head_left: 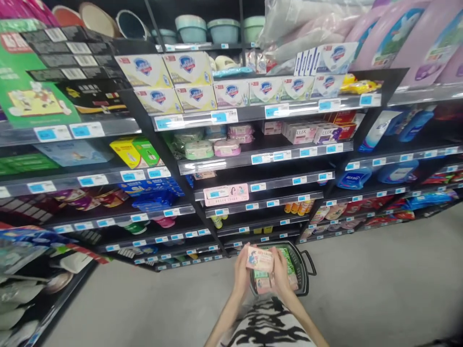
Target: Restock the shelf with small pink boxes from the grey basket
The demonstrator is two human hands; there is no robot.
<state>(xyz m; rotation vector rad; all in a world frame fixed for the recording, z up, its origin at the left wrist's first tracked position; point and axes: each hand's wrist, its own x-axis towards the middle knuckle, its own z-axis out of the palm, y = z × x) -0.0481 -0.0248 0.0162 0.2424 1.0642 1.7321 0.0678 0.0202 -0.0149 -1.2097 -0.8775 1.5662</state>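
I stand in a shop aisle facing black shelves. My left hand (pixel 241 271) and my right hand (pixel 281 273) are held low in front of me, both closed on a small pink box (pixel 259 259) with a picture on its face. Just below the hands, a black shopping basket (pixel 303 270) rests on the floor with several green and pink boxes inside. Right above it, a shelf carries a pink label strip (pixel 226 194) and looks bare behind it.
Shelves hold white and yellow soap boxes (pixel 188 79), pink LUX boxes (pixel 302 132), blue bottles (pixel 398 125) at the right and green packs (pixel 32 96) at the left. Grey floor (pixel 379 289) spreads to the right. A second rack (pixel 32 284) juts in at the lower left.
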